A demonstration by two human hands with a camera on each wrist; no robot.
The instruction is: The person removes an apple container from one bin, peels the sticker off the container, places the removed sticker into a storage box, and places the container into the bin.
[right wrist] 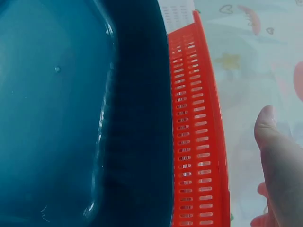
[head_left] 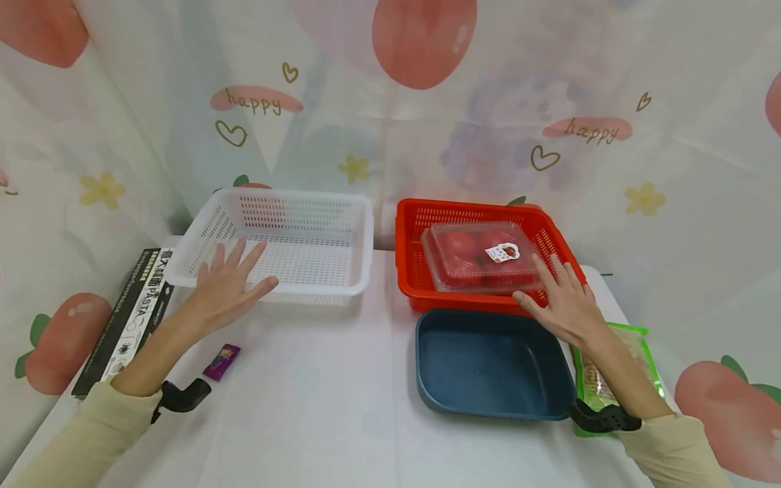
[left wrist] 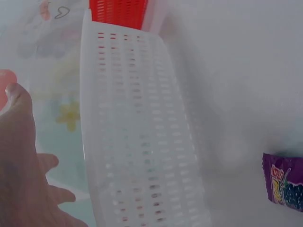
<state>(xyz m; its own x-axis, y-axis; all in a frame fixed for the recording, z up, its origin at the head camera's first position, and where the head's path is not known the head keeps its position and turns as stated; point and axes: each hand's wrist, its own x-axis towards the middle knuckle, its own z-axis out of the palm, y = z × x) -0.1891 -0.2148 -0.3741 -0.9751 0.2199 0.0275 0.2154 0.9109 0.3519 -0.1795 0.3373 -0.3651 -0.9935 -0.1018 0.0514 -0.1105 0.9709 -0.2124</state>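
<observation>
The left hand [head_left: 228,281], fingers spread flat, rests on the near rim of the white basket [head_left: 342,234]. The right hand [head_left: 564,301], fingers straight, touches the tomato box [head_left: 476,257] in the red basket [head_left: 409,234].

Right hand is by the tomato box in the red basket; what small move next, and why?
Probably curl the right hand round the near edge of the tomato box. Its fingers lie straight at that edge with no grip yet, and the box lies tilted in the red basket. The left hand rests open at the white basket.
</observation>
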